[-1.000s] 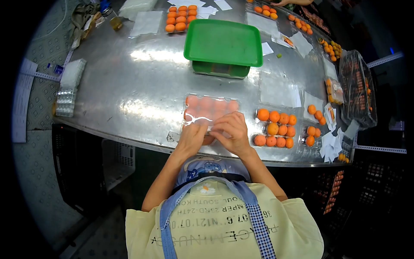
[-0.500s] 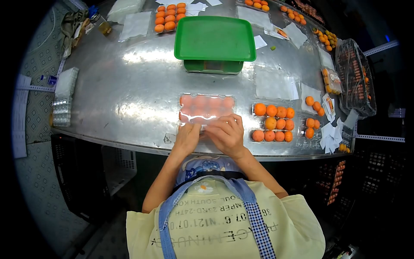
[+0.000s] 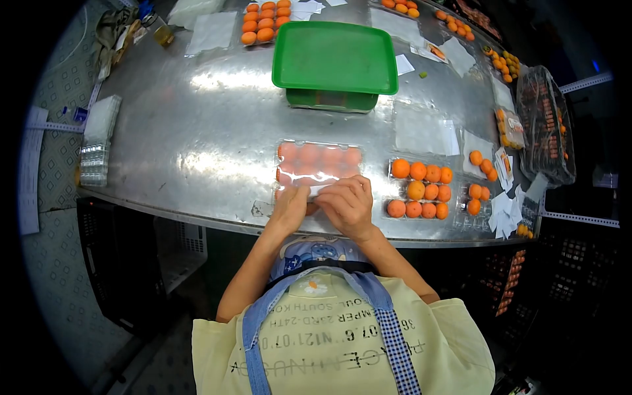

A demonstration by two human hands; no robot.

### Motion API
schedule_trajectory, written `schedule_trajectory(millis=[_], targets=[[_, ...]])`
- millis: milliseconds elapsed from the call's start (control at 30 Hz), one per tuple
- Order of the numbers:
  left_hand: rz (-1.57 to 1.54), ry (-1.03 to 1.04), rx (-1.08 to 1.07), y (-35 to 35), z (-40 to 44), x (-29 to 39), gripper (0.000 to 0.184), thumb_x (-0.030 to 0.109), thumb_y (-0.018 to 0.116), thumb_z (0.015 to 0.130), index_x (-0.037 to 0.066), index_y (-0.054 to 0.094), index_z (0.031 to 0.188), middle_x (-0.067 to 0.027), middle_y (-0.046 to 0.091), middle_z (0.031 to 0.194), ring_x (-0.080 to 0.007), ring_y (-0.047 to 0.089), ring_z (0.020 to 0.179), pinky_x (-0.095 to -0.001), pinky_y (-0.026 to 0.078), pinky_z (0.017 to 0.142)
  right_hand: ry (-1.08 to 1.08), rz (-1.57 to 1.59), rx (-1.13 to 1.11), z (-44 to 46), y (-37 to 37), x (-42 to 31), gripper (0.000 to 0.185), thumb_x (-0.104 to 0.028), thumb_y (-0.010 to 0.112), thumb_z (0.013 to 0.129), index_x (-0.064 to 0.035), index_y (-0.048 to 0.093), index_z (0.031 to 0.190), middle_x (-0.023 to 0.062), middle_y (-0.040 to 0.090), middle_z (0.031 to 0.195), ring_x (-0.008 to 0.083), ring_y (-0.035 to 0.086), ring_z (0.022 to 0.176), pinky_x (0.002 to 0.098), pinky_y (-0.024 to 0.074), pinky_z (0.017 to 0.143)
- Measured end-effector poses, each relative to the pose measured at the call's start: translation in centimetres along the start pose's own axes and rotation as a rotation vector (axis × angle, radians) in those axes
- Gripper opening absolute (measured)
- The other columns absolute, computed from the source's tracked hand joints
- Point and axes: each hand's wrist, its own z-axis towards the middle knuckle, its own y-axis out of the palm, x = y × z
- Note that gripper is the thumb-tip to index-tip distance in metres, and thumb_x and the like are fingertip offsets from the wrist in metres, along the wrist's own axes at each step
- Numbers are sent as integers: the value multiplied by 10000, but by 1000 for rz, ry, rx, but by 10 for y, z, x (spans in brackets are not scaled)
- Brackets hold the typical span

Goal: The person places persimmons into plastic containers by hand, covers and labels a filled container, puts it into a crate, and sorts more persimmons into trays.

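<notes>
A clear plastic pack of orange fruit lies before me near the table's front edge, with a clear lid or film over it. My left hand is closed at the pack's near edge, fingertips pressed on something I cannot make out. Beside it, my right hand is closed too, its fingers bent over the near edge of the same pack. Between the hands a bit of orange shows. What exactly the fingertips pinch is hidden. Just right of my right hand sits an uncovered tray of oranges.
A green lidded box stands behind the pack. Clear trays are stacked at the left edge. Another filled fruit tray lies at the back. White paper slips and a black crate are at the right.
The view has shifted slightly. My right hand has moved a little over the pack's near edge; both hands stay close together there.
</notes>
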Motion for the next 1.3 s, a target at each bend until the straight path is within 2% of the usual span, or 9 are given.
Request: schedule_trajectory(millis=[267,467,567,800,900,1000,1133,1200,1300], targets=[[-86,-1,-10,2,-1,5,481,300,317,933,-58,545,707,-88,541,614,-160,518,623,-359,400,575,-31,-14,12,3,3,1,227,-95,767,601,-127,679,808,-31,663,877,192,584,809,354,392,771],[-69,65,8,2,-2,6,447,299,333,940,-32,619,852,-92,615,770,-154,558,704,-344,445,611,-39,-19,4,5,4,0,221,-86,758,607,-121,667,805,-29,664,866,193,581,797,357,392,769],[-597,-159,168,-2,7,9,436,309,341,944,-11,637,955,-96,644,878,-173,596,788,-342,478,678,-76,28,-11,4,-3,-3,228,-67,754,604,-111,657,805,-16,662,856,200,576,795,359,395,767],[-416,-207,739,-139,42,-43,452,373,352,905,20,569,1083,-118,651,976,-247,636,893,-447,495,813,211,253,19,-13,-33,1,214,32,718,677,-60,616,839,38,642,843,195,570,789,329,431,751],[268,-311,682,-199,55,-84,523,394,406,922,-27,529,1207,-165,636,1063,-319,607,979,-474,450,904,698,490,55,-25,-24,9,126,3,695,775,-21,615,868,39,644,824,138,575,756,276,445,697],[1018,109,1219,-160,40,-61,566,395,525,912,-41,501,1271,-203,594,1160,-366,554,1062,-464,396,975,978,646,69,-28,-13,15,102,-39,689,829,7,614,880,32,648,819,89,575,743,235,457,667],[360,233,695,-85,13,-3,503,333,694,839,-24,579,1174,-162,605,1140,-251,566,1059,-363,427,930,974,605,66,-25,1,17,102,-35,688,834,15,615,885,40,651,819,91,598,762,233,481,705],[136,49,315,-55,5,9,460,320,717,826,-12,606,1124,-99,649,987,-157,601,908,-294,470,801,952,586,34,-25,6,18,114,-27,688,837,8,604,904,28,638,845,78,588,783,220,472,725],[20,-72,155,-35,8,0,354,301,718,829,-1,657,1003,-47,663,831,-111,599,749,-257,474,681,940,568,17,-26,10,20,121,-22,688,838,5,599,915,23,633,858,72,582,795,213,468,734]])
